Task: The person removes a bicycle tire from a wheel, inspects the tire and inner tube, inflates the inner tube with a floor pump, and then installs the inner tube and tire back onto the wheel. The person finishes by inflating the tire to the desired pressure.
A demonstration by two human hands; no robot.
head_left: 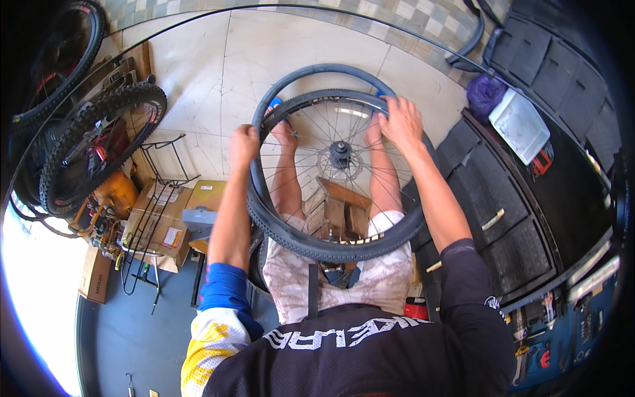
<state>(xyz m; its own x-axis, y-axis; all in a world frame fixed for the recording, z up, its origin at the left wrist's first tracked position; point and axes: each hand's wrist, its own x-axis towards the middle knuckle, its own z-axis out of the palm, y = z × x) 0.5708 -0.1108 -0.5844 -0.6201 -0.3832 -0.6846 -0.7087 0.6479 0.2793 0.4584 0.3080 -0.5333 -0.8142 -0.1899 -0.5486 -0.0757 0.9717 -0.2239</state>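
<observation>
A spoked bicycle wheel with a black tyre stands tilted in front of me, over my bare legs and shorts. Its dark hub carries a disc rotor. A grey-black inner tube loops beyond the wheel's far edge; lower down I cannot tell it apart from the tyre. My left hand is closed at the left side of the wheel, gripping the tube. At the upper right my right hand has its fingers bent over the tube and tyre edge; its fingertips are partly hidden.
Knobby-tyred wheels lean at the left, near cardboard boxes and a black wire rack. Black drawers and a white plastic basket stand at the right. Wooden pieces show through the spokes. Hand tools hang lower right.
</observation>
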